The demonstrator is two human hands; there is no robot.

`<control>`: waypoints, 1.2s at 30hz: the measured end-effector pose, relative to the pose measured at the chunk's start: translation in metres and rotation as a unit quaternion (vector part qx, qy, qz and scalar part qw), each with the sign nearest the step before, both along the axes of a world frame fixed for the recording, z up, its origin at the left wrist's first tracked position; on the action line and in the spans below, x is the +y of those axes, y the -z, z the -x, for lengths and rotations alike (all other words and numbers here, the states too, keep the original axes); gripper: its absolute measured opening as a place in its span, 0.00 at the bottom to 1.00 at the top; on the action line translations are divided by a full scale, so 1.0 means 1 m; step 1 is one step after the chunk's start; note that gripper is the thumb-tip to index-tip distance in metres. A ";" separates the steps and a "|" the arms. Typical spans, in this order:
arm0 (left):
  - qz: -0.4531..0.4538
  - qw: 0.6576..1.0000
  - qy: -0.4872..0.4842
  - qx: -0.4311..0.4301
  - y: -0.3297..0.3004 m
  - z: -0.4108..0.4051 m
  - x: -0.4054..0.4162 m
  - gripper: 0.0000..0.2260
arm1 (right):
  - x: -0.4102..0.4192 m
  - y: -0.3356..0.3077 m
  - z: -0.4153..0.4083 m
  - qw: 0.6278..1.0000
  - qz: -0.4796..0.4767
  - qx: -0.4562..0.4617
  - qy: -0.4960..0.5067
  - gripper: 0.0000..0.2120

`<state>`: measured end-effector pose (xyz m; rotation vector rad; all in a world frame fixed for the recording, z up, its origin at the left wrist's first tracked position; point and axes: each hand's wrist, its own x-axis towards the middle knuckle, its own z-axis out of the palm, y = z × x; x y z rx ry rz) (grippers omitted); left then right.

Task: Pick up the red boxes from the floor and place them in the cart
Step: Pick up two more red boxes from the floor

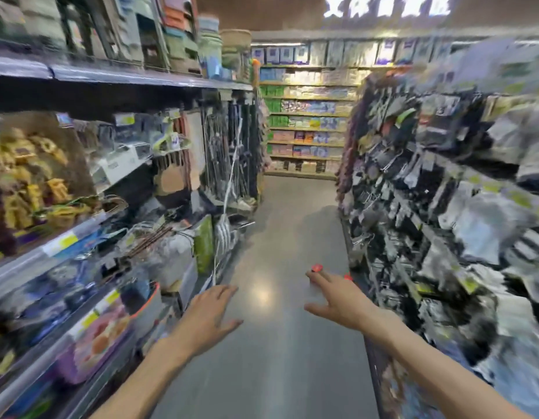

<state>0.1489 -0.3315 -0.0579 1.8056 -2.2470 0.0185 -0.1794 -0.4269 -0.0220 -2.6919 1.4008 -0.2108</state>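
Both hands are out in front of you over the glossy grey aisle floor point(280, 225), fingers spread and loose, gripping nothing. Left hand point(209, 316) sits at about 7 o'clock in the view, right hand point(337, 297) at about 5 o'clock. The only red showing is two small blurred red patches: one point(317, 268) touching the tips of your right fingers at their 12 o'clock side, one point(348, 277) just beside the same hand at 1 o'clock, against the foot of the hanging-goods rack on the right point(443, 192). I'd guess these are the red boxes, but motion blur hides shape and long axis, so I cannot tell orientation. No cart in view. Right hand is clearly nearer; left hand is well apart from both patches, closer to the stocked metal shelves on the left point(81, 207). My read: lead with the right, forward and down toward 12–1 o'clock.
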 end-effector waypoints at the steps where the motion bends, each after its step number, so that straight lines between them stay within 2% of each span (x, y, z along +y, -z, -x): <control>1: 0.000 1.000 0.007 0.003 -0.002 0.005 -0.025 0.37 | -0.018 -0.003 0.010 1.000 0.003 0.004 0.013 0.38; 7: 0.010 0.999 0.051 0.005 -0.003 0.024 -0.167 0.37 | -0.127 -0.007 0.047 0.997 0.023 0.010 0.068 0.38; 15: 0.009 0.996 0.083 0.011 0.009 0.009 -0.386 0.34 | -0.297 -0.007 0.048 0.987 0.012 0.024 0.159 0.41; 19: -0.003 0.994 0.108 0.022 0.016 0.006 -0.501 0.37 | -0.372 -0.018 0.043 0.980 0.006 0.014 0.198 0.37; 24: -0.023 0.990 0.134 0.021 0.024 0.026 -0.634 0.37 | -0.463 -0.022 0.053 0.971 -0.011 -0.005 0.238 0.32; 28: -0.029 0.987 0.158 0.008 0.036 0.053 -0.733 0.35 | -0.551 -0.003 0.072 0.963 -0.020 0.002 0.267 0.36; 36: -0.061 0.983 0.171 -0.015 0.075 0.112 -0.949 0.37 | -0.760 0.051 0.124 0.956 -0.052 -0.028 0.287 0.35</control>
